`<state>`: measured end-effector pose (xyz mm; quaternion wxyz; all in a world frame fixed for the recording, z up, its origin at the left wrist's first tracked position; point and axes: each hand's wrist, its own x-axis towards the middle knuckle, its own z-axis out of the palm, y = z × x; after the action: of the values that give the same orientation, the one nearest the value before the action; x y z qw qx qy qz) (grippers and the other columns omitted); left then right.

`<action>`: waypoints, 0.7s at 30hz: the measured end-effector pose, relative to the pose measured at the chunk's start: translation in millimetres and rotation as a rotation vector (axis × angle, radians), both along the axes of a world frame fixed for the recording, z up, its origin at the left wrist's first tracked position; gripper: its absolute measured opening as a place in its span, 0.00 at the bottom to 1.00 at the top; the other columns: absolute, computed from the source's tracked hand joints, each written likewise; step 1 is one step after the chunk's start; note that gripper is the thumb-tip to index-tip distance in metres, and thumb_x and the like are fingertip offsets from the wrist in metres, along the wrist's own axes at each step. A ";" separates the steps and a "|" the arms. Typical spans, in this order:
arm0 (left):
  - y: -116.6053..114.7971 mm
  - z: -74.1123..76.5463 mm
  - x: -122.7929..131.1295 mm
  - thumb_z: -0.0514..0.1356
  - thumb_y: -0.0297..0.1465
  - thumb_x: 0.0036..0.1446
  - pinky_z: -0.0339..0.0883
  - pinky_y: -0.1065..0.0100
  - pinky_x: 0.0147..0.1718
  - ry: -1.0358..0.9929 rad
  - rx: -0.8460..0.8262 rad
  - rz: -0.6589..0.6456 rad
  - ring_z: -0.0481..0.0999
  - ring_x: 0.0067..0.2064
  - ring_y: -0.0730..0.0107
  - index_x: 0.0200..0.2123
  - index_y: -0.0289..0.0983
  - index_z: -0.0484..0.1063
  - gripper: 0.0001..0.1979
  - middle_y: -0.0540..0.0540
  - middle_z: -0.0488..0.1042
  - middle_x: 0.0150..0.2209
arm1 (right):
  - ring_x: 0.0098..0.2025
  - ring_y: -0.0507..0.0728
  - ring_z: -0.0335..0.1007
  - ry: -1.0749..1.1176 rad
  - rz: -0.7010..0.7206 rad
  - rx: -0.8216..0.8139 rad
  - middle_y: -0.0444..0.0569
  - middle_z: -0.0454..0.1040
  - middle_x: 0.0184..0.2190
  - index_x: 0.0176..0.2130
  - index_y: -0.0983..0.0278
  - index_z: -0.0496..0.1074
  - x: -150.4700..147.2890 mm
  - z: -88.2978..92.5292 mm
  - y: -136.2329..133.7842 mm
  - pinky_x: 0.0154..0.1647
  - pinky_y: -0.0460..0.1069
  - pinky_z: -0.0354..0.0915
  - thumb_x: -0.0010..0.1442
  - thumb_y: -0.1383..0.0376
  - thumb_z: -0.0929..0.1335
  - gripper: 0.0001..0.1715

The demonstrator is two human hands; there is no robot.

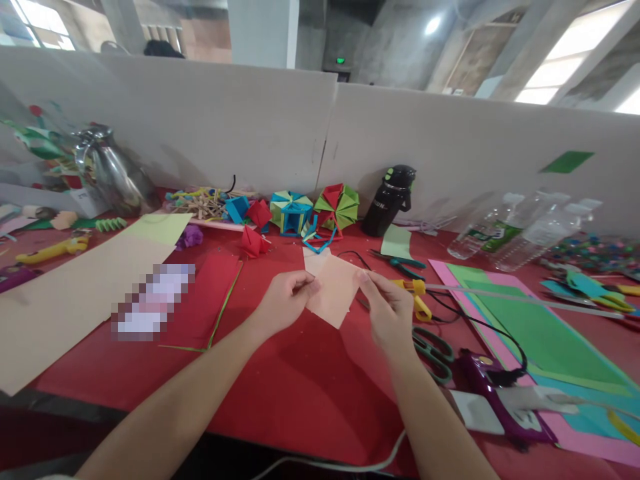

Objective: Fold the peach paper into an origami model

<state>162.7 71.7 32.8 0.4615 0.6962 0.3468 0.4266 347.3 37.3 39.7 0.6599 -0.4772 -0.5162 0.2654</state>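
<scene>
Counted: one left hand (pixel 287 300), one right hand (pixel 393 303), one peach paper piece (pixel 336 290) between them. Round paper models (pixel 347 205) number two; small red folded shapes (pixel 253 242), two; small blue folded shape (pixel 237 209), one. There is one steel jug (pixel 120 177) and one black flask (pixel 384 208). Clear plastic bottles (pixel 480 235): at least three, overlapping, exact count unclear. Purple crumple (pixel 191 237): one. Wooden sticks (pixel 205 204): many, too jumbled to count.
</scene>
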 end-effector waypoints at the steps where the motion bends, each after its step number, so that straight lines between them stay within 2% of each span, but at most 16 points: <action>1: -0.6 -0.2 -0.1 0.55 0.42 0.61 0.55 0.73 0.24 0.024 -0.009 0.030 0.64 0.24 0.77 0.27 0.35 0.67 0.17 0.53 0.65 0.22 | 0.36 0.57 0.74 0.001 -0.005 0.004 0.46 0.80 0.32 0.35 0.61 0.81 -0.4 0.3 -0.3 0.40 0.51 0.69 0.57 0.59 0.72 0.09; 5: -2.2 -0.3 -0.9 0.52 0.45 0.62 0.54 0.73 0.23 0.105 0.030 0.089 0.63 0.22 0.76 0.25 0.37 0.63 0.20 0.54 0.61 0.19 | 0.35 0.57 0.74 0.014 -0.009 0.015 0.46 0.80 0.32 0.33 0.61 0.81 -0.7 0.4 0.0 0.39 0.50 0.69 0.57 0.59 0.72 0.09; 10: 0.4 -0.3 -1.7 0.51 0.41 0.64 0.57 0.73 0.27 0.083 0.049 -0.046 0.67 0.25 0.76 0.29 0.37 0.63 0.16 0.53 0.63 0.24 | 0.35 0.57 0.73 0.056 -0.031 0.034 0.45 0.78 0.29 0.34 0.60 0.80 1.7 -0.8 3.2 0.40 0.52 0.68 0.56 0.59 0.72 0.09; 13: 2.8 0.7 -3.4 0.51 0.38 0.63 0.54 0.72 0.27 0.150 0.094 0.004 0.63 0.27 0.75 0.27 0.36 0.64 0.14 0.53 0.62 0.23 | 0.34 0.56 0.73 0.069 -0.034 0.040 0.44 0.78 0.29 0.34 0.60 0.81 1.2 -1.0 4.2 0.39 0.51 0.68 0.56 0.59 0.72 0.08; 16: 4.4 1.5 -5.9 0.52 0.36 0.63 0.52 0.72 0.26 0.196 0.108 0.043 0.60 0.26 0.75 0.26 0.36 0.63 0.14 0.53 0.60 0.22 | 0.34 0.55 0.72 0.091 0.021 0.004 0.46 0.78 0.30 0.33 0.61 0.80 1.2 -0.9 4.7 0.39 0.50 0.68 0.56 0.59 0.72 0.08; 21: 2.7 3.8 -6.6 0.53 0.38 0.62 0.54 0.72 0.28 0.173 0.098 -0.025 0.62 0.29 0.74 0.27 0.36 0.64 0.14 0.52 0.62 0.25 | 0.32 0.54 0.71 0.147 0.133 -0.105 0.45 0.76 0.28 0.31 0.62 0.77 3.2 -2.7 5.2 0.37 0.49 0.68 0.57 0.57 0.71 0.10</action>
<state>156.0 74.4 36.6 0.4004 0.7566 0.3553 0.3754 350.5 42.5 36.9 0.6511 -0.4549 -0.4823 0.3694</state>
